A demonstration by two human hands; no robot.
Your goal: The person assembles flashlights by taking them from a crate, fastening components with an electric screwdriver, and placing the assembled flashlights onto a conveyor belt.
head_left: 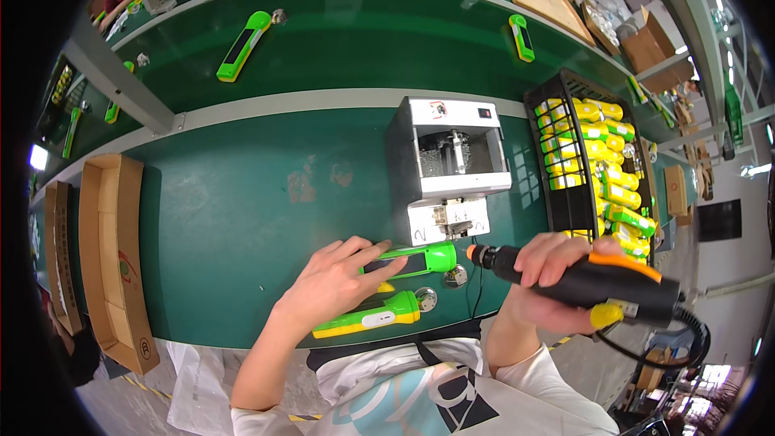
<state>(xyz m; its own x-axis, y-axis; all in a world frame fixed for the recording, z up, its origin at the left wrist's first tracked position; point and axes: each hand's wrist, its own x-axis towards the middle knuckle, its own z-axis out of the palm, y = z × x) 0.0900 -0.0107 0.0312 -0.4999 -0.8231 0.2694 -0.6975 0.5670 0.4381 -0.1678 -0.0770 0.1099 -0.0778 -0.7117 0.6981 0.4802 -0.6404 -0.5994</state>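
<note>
At the table's near edge, the left hand (335,278) lies palm down with fingers spread over a green flashlight (441,257), covering its tail end; whether the fingers close round it, I cannot tell. The right hand (553,278) is wrapped round a black power screwdriver (634,284), whose orange nose points at the flashlight's head, just apart from it; any bit is too small to make out. A second flashlight (379,315) lies nearer the body. Between them, a yellow piece (386,287) is mostly hidden. The crate's (571,211) lower contents are partly obscured.
</note>
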